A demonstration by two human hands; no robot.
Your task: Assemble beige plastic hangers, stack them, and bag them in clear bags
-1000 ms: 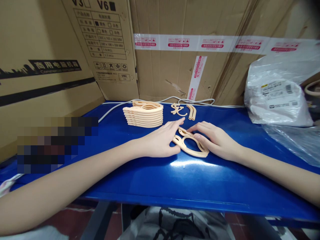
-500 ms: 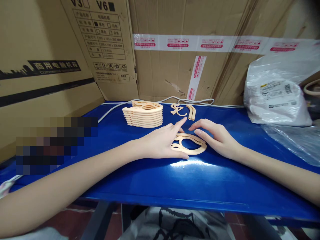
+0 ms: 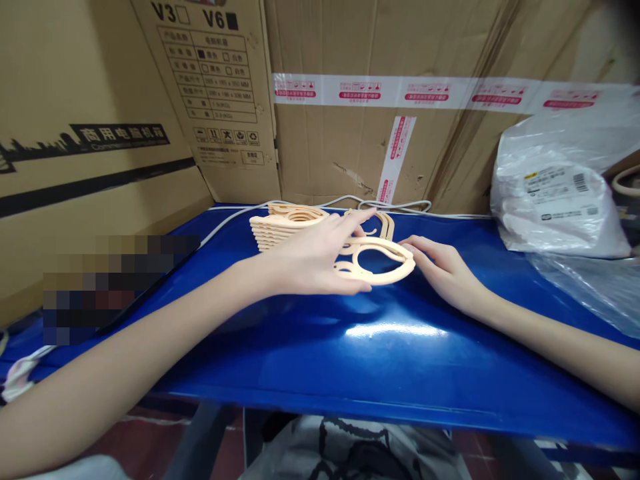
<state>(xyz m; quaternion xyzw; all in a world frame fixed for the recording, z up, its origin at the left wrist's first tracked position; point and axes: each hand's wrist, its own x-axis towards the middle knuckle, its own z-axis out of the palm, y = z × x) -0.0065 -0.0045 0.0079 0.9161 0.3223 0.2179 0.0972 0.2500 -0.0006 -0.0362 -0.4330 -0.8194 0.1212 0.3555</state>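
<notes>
My left hand [image 3: 320, 253] grips a beige plastic folding hanger [image 3: 383, 277] from its left side, thumb along the near edge and index finger stretched out over the far side. The hanger is raised a little above the blue table, with a large oval opening showing; its left end is hidden under the hand. At its right tip, the fingers of my right hand [image 3: 443, 270] are closed on the end. Behind my left hand stands a stack of similar beige hangers [image 3: 267, 232], partly covered. Loose curved beige strips [image 3: 387, 227] and small hook pieces lie beyond the held hanger.
Cardboard boxes [image 3: 330, 153] wall off the back and left of the blue table [image 3: 320, 360]. A white cable [image 3: 225, 227] runs along the back edge. On the right sits a white plastic bag [image 3: 555, 200] with clear film. A pixelated dark object [image 3: 120, 293] lies at left.
The hanger has been lifted off the table in my left hand and moved slightly away from me. My right hand has closed in on its right tip.
</notes>
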